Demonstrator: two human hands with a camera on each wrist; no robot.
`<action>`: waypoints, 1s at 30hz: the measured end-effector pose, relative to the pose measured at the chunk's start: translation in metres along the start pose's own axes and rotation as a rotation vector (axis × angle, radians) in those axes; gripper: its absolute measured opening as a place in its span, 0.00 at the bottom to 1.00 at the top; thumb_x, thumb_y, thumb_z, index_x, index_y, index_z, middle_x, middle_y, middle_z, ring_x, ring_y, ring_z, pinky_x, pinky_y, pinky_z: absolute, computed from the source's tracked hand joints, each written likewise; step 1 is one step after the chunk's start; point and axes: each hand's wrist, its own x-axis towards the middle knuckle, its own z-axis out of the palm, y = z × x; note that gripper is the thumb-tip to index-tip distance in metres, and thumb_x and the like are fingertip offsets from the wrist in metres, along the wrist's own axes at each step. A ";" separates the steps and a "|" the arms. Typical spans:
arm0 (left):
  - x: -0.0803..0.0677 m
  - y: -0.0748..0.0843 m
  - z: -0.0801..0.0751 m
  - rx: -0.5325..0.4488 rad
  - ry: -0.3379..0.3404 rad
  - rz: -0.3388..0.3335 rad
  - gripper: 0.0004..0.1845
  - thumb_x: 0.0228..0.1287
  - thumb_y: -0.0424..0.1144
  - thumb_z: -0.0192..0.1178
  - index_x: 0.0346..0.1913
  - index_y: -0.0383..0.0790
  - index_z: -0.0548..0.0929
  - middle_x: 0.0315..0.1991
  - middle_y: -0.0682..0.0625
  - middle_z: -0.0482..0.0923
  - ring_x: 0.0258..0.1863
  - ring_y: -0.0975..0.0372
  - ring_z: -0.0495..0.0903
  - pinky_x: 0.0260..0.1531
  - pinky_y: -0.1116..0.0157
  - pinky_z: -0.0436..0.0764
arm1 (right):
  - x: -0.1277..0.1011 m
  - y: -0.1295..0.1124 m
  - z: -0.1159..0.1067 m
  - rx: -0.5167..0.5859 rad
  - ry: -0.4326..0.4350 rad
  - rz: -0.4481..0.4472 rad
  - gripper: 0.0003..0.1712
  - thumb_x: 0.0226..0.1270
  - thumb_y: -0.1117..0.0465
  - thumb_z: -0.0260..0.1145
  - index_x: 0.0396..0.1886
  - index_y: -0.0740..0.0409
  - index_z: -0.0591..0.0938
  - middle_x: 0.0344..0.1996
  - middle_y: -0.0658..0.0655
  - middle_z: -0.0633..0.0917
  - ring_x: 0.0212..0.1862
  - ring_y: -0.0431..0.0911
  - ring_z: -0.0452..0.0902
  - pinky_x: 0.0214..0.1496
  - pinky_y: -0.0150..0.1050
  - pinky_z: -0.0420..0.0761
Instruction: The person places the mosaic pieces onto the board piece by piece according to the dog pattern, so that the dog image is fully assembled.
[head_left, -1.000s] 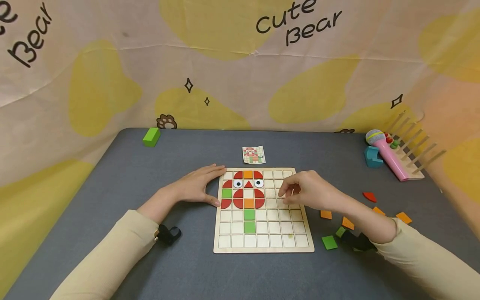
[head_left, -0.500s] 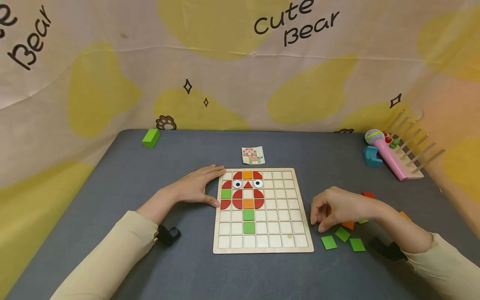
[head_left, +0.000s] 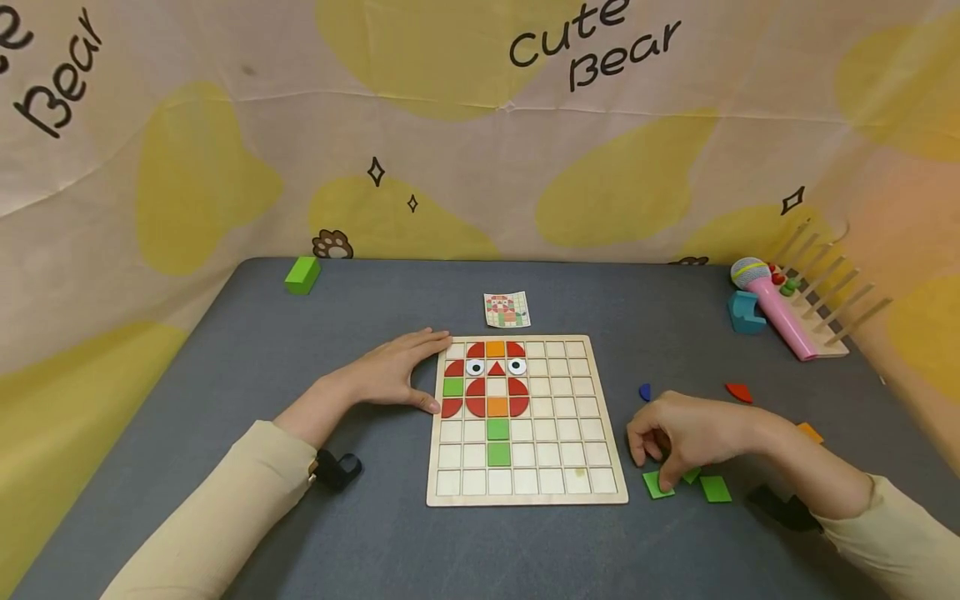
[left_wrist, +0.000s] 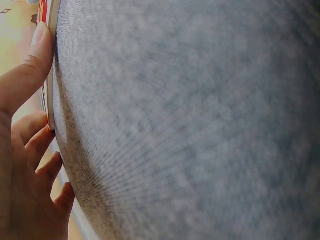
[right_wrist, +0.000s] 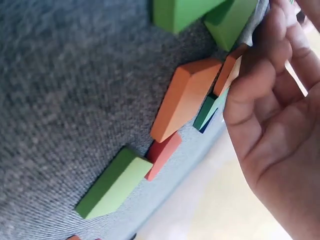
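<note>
A wooden grid board [head_left: 553, 481] lies on the table with red, orange and green tiles plus two eye pieces set in its left part. Along its left edge rests my left hand [head_left: 393, 369], thumb and fingers spread; the left wrist view shows the thumb [left_wrist: 37, 47] on the board's side. Right of the board, my right hand [head_left: 697, 429] is low over loose tiles. Its thumb touches a green square tile [head_left: 652, 486], while the bent fingers stay apart from the thumb. Another green tile [head_left: 716, 489] lies beside it, and one more is partly hidden under the hand.
A small pattern card [head_left: 507, 309] lies beyond the board. Blue [head_left: 645, 392], red [head_left: 738, 392] and orange [head_left: 810, 432] pieces lie around the right hand. A pink toy microphone [head_left: 783, 317], a teal block [head_left: 746, 313] and a pegged rack [head_left: 832, 350] occupy the right back; a green block [head_left: 302, 275] stands back left.
My right hand has left the board's right side, moved right and down to the loose tiles, and its thumb has come onto a green one. The left hand has stayed put.
</note>
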 end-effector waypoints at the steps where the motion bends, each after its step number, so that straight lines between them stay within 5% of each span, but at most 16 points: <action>1: 0.000 0.000 0.000 0.002 0.000 0.001 0.56 0.49 0.65 0.70 0.78 0.46 0.57 0.80 0.47 0.53 0.81 0.47 0.49 0.74 0.38 0.56 | 0.000 -0.001 0.001 -0.019 0.004 0.001 0.16 0.46 0.53 0.81 0.32 0.42 0.82 0.23 0.43 0.80 0.25 0.30 0.73 0.27 0.29 0.77; 13: 0.000 0.000 0.001 -0.003 0.004 0.002 0.56 0.49 0.65 0.70 0.78 0.46 0.57 0.80 0.47 0.53 0.81 0.47 0.49 0.74 0.38 0.57 | 0.001 -0.007 0.005 -0.153 0.032 0.020 0.21 0.36 0.55 0.84 0.26 0.39 0.78 0.23 0.41 0.78 0.25 0.29 0.70 0.26 0.27 0.73; 23: 0.000 -0.002 0.001 -0.002 0.005 -0.001 0.57 0.49 0.65 0.70 0.78 0.47 0.57 0.80 0.47 0.53 0.81 0.48 0.50 0.73 0.37 0.57 | 0.003 -0.012 -0.001 -0.034 -0.022 -0.012 0.15 0.49 0.68 0.76 0.28 0.46 0.79 0.22 0.40 0.79 0.24 0.29 0.72 0.27 0.27 0.77; 30: 0.001 -0.002 0.001 0.009 0.006 0.003 0.57 0.49 0.65 0.70 0.78 0.47 0.57 0.80 0.47 0.53 0.80 0.48 0.50 0.73 0.37 0.57 | 0.011 -0.017 -0.009 -0.021 0.001 -0.083 0.11 0.58 0.65 0.73 0.31 0.45 0.79 0.23 0.41 0.79 0.24 0.28 0.72 0.27 0.28 0.78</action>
